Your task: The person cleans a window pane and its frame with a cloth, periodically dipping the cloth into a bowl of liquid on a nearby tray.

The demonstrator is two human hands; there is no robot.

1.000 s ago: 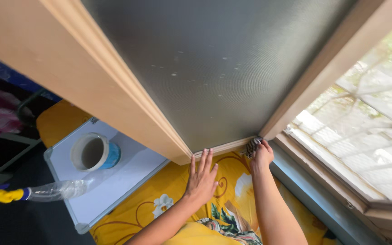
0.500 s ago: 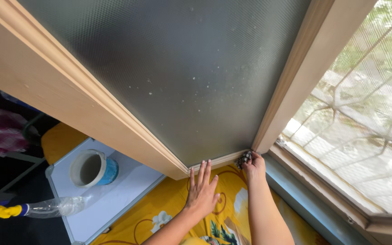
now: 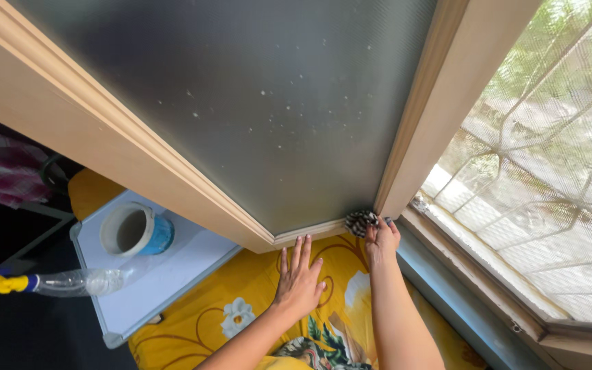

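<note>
Right hand (image 3: 382,240) is closed around a scrubber (image 3: 361,222), a dark-and-pale scrunchy pad, pressed into the bottom corner of the frosted glass pane (image 3: 268,116) right where the wooden frame (image 3: 416,123) meets the lower rail. Left hand (image 3: 299,277) is empty, flat and fingers spread, resting on the yellow flowered sheet (image 3: 241,308) on the bed just below the pane. The scrubber looks light and squishy to me, probably springy rather than stiff, so pinching it by its bulk with the fingertips seems the way to hold it; it likely slips a bit if wet. Over by the left edge of the bed there's a white tray (image 3: 166,274) with a blue cup (image 3: 135,231) on it and a clear plastic bottle (image 3: 83,281) lying down. Mesh window (image 3: 549,171) on the right.
</note>
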